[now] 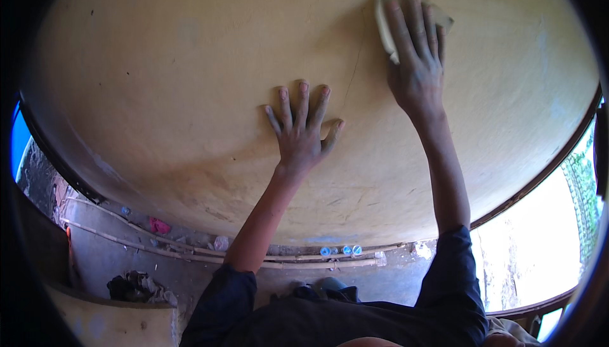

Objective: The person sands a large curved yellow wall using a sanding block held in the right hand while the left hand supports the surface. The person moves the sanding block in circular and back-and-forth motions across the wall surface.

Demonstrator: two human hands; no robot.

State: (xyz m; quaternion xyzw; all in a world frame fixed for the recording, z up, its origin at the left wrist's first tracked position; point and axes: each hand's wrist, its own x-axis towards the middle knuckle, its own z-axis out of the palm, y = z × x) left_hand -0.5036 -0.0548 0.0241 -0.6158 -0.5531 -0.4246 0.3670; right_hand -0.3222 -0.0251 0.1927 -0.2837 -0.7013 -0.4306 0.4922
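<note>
A yellowish plastered wall (214, 61) fills most of the head view, with thin cracks near its upper middle. My left hand (303, 128) lies with spread fingers against the wall, left of the cracks, and holds nothing. Higher up and to the right, my right hand (419, 57) presses a pale, flat sheet (386, 28) against the wall; it may be sandpaper or cloth, but blur leaves the material unclear. The sheet's edges stick out on both sides of my fingers.
Bamboo poles (185, 255) lie on the floor along the wall's foot. Near them are plastic cups (347, 250), a pink scrap (159, 225) and other litter. Dark crumpled cloth (135, 287) lies at the lower left, by a low wall (114, 321). A bright opening (533, 247) is at the right.
</note>
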